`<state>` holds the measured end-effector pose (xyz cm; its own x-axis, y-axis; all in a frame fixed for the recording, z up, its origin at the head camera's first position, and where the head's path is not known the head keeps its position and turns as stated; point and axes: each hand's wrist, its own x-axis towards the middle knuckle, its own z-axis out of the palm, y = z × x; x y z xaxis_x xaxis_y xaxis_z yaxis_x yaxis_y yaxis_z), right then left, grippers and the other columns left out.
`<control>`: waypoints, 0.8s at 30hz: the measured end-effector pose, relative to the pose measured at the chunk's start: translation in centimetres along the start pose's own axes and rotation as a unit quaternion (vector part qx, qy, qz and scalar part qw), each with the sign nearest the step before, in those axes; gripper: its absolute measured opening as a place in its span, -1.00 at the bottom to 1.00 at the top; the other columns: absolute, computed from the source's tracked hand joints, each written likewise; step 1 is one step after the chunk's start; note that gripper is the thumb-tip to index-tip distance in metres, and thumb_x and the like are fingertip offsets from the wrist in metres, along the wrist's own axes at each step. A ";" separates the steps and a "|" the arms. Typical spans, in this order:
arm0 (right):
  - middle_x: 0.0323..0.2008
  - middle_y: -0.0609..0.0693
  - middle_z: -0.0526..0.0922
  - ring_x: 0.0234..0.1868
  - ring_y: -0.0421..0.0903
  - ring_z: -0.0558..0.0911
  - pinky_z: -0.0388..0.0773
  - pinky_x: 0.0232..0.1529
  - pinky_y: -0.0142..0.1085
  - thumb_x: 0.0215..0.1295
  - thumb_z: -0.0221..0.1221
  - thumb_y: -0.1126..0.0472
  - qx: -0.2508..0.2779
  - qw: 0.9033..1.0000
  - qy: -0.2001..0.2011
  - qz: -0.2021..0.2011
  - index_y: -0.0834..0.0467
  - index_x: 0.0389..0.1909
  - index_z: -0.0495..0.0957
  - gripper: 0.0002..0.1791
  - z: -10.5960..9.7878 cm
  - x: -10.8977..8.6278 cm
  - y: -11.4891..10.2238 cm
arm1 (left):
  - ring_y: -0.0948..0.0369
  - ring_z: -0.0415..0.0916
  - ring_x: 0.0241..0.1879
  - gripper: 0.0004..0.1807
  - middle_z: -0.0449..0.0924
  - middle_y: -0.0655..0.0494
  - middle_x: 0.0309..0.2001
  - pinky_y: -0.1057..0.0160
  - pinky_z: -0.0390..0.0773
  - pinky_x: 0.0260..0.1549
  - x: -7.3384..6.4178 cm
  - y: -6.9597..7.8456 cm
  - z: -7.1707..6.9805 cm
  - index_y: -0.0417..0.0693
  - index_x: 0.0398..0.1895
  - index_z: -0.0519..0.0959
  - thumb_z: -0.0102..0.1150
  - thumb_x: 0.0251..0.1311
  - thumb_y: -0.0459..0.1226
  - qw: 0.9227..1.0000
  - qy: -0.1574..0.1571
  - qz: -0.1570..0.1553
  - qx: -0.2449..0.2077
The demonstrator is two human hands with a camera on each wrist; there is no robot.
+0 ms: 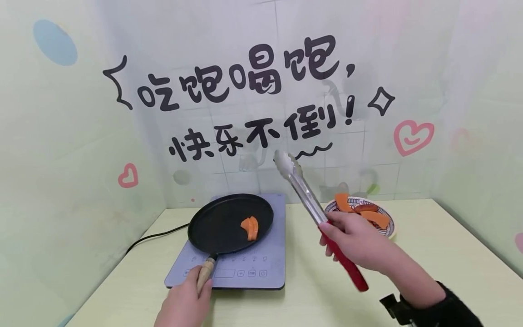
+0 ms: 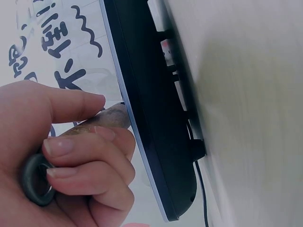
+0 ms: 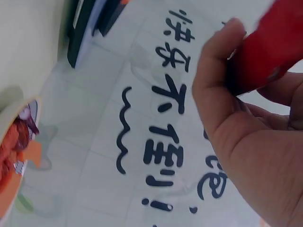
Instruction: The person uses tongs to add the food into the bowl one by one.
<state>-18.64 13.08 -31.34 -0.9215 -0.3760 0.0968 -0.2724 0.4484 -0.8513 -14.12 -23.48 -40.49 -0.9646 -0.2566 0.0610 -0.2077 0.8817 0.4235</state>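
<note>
In the head view my left hand (image 1: pixel 185 299) grips the wooden handle (image 1: pixel 205 274) of a flat black frying pan (image 1: pixel 220 222). The left wrist view shows the fingers curled round that handle, with a dark ring at its end. Orange slices (image 1: pixel 250 228) lie together on the right part of the pan. My right hand (image 1: pixel 359 238) holds metal tongs (image 1: pixel 304 190) by their red grip (image 1: pixel 347 263), tips pointing up and left, raised over the table. Behind that hand stands a patterned plate (image 1: pixel 390 227) with orange pieces (image 1: pixel 369 215) on it.
Beneath the pan is a bluish induction cooker (image 1: pixel 269 263) with touch buttons along its front. Its black cord (image 1: pixel 159 235) runs off left. The pale table (image 1: pixel 314 295) ends at a printed wall sheet (image 1: pixel 229 45) with large black lettering.
</note>
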 end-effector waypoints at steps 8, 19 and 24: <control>-0.39 -0.02 0.57 -0.45 -0.14 0.47 0.42 -0.45 -0.30 0.63 0.13 0.18 -0.150 0.985 0.073 -0.038 0.22 0.28 0.56 -0.66 -4.3 -0.5 1.0 | -0.12 0.72 -0.26 -0.39 0.73 -0.36 -0.04 -0.18 0.63 -0.35 -0.1 0.1 -0.1 -0.29 0.44 0.41 0.22 0.47 -0.12 1.000 0.001 0.003 -0.002; -0.15 0.25 0.75 -0.39 -0.05 0.48 0.32 -0.49 -0.25 0.63 0.07 0.19 -0.251 0.959 0.128 0.030 0.38 0.29 0.52 -0.60 -9.9 -1.3 3.4 | -0.10 0.72 -0.27 -0.39 0.74 -0.36 -0.03 -0.17 0.63 -0.36 -0.1 0.1 -0.1 -0.28 0.44 0.41 0.22 0.47 -0.11 1.000 0.000 -0.001 0.002; -0.28 0.17 0.70 -0.44 -0.05 0.46 0.30 -0.49 -0.24 0.61 0.06 0.19 -0.278 0.949 0.140 0.035 0.37 0.17 0.57 -0.65 -11.1 -1.6 4.2 | -0.12 0.72 -0.26 -0.38 0.73 -0.37 -0.01 -0.18 0.63 -0.36 0.0 0.0 -0.1 -0.28 0.45 0.41 0.21 0.47 -0.11 1.000 -0.004 -0.004 0.003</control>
<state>-21.43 24.60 -29.35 -0.9591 -0.1333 0.2499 -0.2394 0.8531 -0.4636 -14.11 -23.54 -40.41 -0.9642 -0.2600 0.0517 -0.2155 0.8821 0.4188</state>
